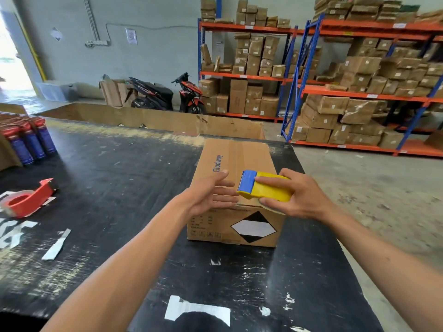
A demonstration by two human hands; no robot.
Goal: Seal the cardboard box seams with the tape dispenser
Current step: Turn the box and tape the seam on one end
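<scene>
A closed cardboard box with blue lettering and a black-and-white diamond label stands on the black table, right of centre. My right hand grips a yellow tape dispenser with a blue front end, held just above the box's near top edge. My left hand hovers over the box's near left corner, fingers spread and pointing toward the dispenser's blue end, holding nothing. Whether it touches the box I cannot tell.
A red tape dispenser lies at the table's left edge. Blue and red spray cans lie bundled at the far left. A large open carton stands behind the table. Shelving with boxes and a scooter stand beyond.
</scene>
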